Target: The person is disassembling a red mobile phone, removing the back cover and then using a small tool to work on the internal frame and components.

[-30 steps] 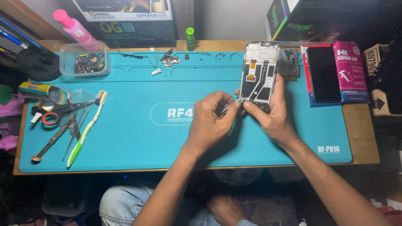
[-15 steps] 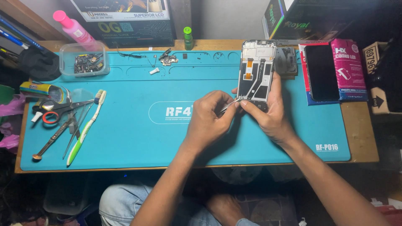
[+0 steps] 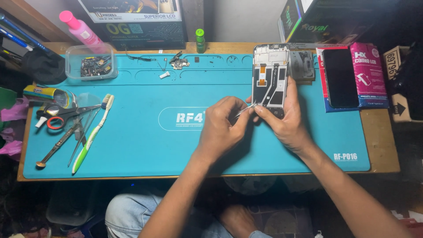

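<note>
Already opened up and stripped of its back cover: white-framed phone chassis with black inner plates and an orange flex strip, lying lengthwise on the teal silicone repair mat, right of centre in the frame, upper end toward the top edge. Judged about midway through the work — small loose metal parts and screws set aside along the mat's top edge, clear plastic tub of tiny components at upper left, black glass screen panel resting on a pink-and-blue box at upper right, not yet joined to anything. Inside of the chassis exposed, nothing refitted over it as far as visible.

Left hand, just left of centre, fingers closed on thin silver tweezers, tips aimed right toward the chassis's lower left corner. Right hand pinched around the chassis's lower end, thumb and forefinger closed against its bottom edge, steadying it. Tweezer tips touching or just short of the frame beside the right fingertips; cannot tell whether anything is caught between the tips — too small.

Untouched at far left: red-handled scissors, green-and-white toothbrush, slim metal picks, well apart from both hands.
</note>
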